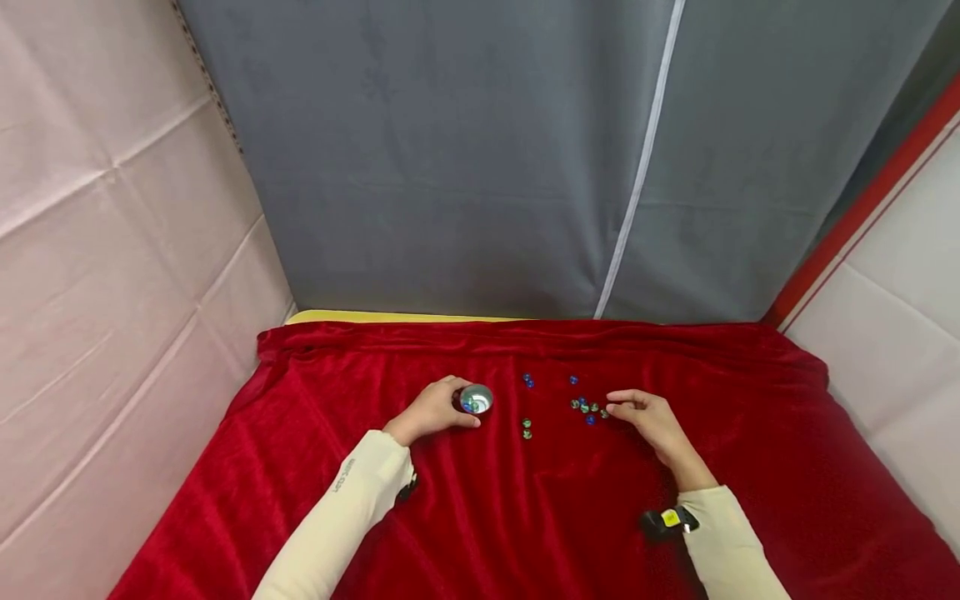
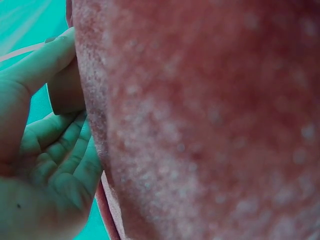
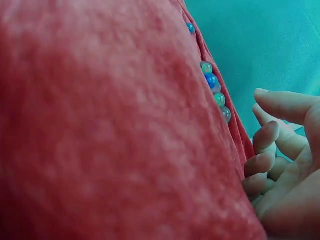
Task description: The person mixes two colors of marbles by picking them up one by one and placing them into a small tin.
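My left hand (image 1: 435, 410) grips a small round tin (image 1: 486, 395) from its left side, thumb in front and fingers behind. Silvery inside, the tin holds a few blue and green glass marbles (image 1: 471, 407). In the left wrist view, part of the tin's side (image 2: 66, 92) shows between thumb and fingers. My right hand (image 1: 651, 423) hovers beside a cluster of green and blue marbles (image 1: 585, 408), its fingertips close to the rightmost one. The right wrist view shows its thumb and fingers (image 3: 266, 136) loosely bent and apart, with nothing seen between them.
Two blue marbles (image 1: 528, 381) lie right of the tin, with two green marbles (image 1: 527, 429) nearer me. A single blue marble (image 1: 573, 380) sits behind the cluster. Wrinkled red velvet cloth (image 1: 480, 517) covers the table; a grey curtain (image 1: 450, 167) hangs behind it.
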The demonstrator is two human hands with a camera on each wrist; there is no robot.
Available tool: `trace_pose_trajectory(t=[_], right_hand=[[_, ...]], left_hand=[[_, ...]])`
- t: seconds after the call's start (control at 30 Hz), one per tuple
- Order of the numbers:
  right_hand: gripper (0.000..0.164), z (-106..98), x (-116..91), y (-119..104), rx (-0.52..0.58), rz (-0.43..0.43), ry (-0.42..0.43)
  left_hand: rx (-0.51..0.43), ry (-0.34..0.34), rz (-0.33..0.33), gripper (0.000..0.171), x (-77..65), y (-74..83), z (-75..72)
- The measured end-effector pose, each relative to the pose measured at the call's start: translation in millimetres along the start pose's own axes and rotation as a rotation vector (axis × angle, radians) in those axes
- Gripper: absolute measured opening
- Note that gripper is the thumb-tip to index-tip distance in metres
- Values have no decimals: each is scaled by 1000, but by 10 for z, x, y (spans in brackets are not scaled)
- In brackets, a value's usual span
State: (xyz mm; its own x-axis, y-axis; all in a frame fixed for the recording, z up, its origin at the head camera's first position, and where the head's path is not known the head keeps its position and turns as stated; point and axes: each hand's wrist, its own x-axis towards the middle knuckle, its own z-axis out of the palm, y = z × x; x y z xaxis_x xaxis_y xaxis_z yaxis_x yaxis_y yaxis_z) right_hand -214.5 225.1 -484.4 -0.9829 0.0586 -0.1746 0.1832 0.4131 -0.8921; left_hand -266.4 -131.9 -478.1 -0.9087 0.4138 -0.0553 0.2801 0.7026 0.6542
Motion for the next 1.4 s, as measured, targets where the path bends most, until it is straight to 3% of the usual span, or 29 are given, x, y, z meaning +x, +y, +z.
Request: trace_pose_trajectory(t=[0.73,1.4], right_hand=[[36,-21,9,113,-93,-38,-46],[28,66,44,150,-239,-98,-5]], left_hand=[[-15,0,-24,58,-25,14,4],[-16,3,-17,58,-22,-3,19]])
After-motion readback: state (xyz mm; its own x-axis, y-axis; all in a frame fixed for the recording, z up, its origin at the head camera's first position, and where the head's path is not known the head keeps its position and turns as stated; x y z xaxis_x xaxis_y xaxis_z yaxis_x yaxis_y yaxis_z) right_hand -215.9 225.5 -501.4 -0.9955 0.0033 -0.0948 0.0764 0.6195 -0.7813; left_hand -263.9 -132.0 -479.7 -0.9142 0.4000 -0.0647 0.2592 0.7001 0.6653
